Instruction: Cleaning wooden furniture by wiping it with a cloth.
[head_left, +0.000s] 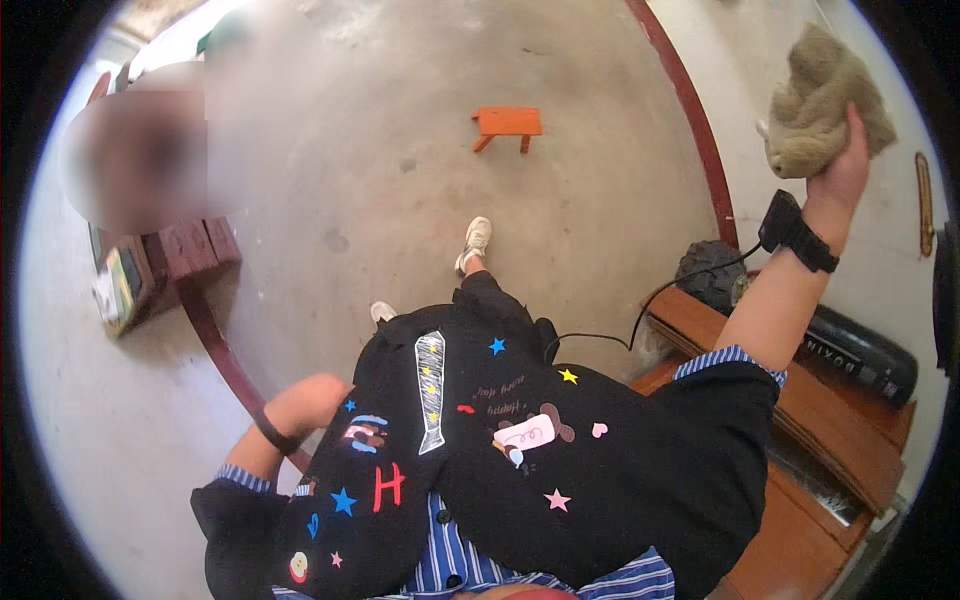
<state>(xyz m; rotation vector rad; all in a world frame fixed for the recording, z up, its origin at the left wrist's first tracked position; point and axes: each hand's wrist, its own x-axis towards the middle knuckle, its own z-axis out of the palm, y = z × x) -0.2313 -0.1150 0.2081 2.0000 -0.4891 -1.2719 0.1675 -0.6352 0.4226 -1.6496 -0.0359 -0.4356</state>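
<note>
At the upper right, my right hand (847, 161) grips a bunched olive-beige cloth (817, 112) from below, with the thumb lying over its surface. The cloth is in front of a pale wall (757, 45); whether it touches the wall I cannot tell. My left hand (319, 397) hangs at my side near the hem of my black printed top (480, 450). That top hides its fingers, so I cannot see whether it holds anything. On my right wrist sits a black strapped device (799, 232), with a cable (660, 289) running to my waist.
A small orange wooden stool (508, 121) stands ahead on the concrete floor (390, 165). To the right, a brown wooden cabinet (795, 517) bears a black cylinder (862, 356) and a dark bundled bag (709, 274). Dark red wooden furniture (191, 251) stands left, beside a blurred patch.
</note>
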